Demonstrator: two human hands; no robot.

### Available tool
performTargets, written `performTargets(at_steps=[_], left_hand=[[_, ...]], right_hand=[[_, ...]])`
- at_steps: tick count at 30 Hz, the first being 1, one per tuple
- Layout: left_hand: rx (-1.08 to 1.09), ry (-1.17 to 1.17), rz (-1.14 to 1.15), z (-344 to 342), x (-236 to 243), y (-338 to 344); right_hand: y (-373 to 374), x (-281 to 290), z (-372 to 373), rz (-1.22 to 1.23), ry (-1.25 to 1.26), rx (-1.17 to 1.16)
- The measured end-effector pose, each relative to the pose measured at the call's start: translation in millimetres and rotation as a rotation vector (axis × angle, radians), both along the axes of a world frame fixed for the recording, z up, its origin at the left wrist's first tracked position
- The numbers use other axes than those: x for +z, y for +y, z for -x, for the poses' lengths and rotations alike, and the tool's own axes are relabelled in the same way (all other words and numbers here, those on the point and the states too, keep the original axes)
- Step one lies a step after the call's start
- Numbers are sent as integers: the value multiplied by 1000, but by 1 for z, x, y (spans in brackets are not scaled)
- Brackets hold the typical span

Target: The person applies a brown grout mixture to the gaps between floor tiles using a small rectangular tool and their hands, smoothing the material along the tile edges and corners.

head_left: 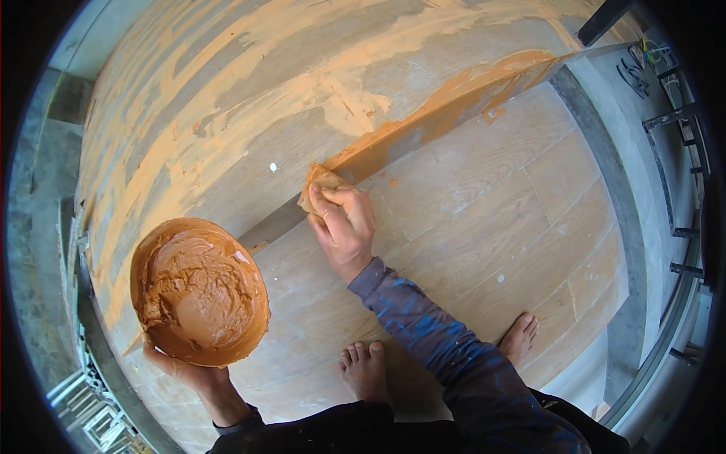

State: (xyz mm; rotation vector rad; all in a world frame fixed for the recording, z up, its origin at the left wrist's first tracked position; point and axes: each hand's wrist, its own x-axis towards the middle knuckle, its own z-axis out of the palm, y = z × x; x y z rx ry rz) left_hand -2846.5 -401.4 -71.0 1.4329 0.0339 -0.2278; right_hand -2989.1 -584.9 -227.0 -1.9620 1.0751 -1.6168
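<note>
My left hand supports a round bowl from below at the lower left. Thick orange-brown paste lies inside it and coats its walls. My right hand pinches a small flat spreader smeared with the same paste, its kind partly hidden by fingers and paste. It touches the edge of the raised wood-look tiled step. From there a band of wet paste runs along the step's edge and riser toward the upper right. Paler dried paste streaks the step's top.
My bare feet stand on the lower wood-look tiled floor. A dark post rises at the far right end of the step. Black metal framing and cables lie along the right side. Pale metal frames are at the lower left.
</note>
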Motion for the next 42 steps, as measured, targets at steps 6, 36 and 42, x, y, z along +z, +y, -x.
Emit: performTargets(at_steps=[6,36,42], left_hand=[[-53,-40,-8,-29,0,36],[28,-53,235,-104,54,244],[223,-36,74,-106,50,215]], right_hand=[[-24,27,34,-95,-72,-53],[205,18,-138,-969,-845,-57],[192,9,-143,-1546,-1147,-67]])
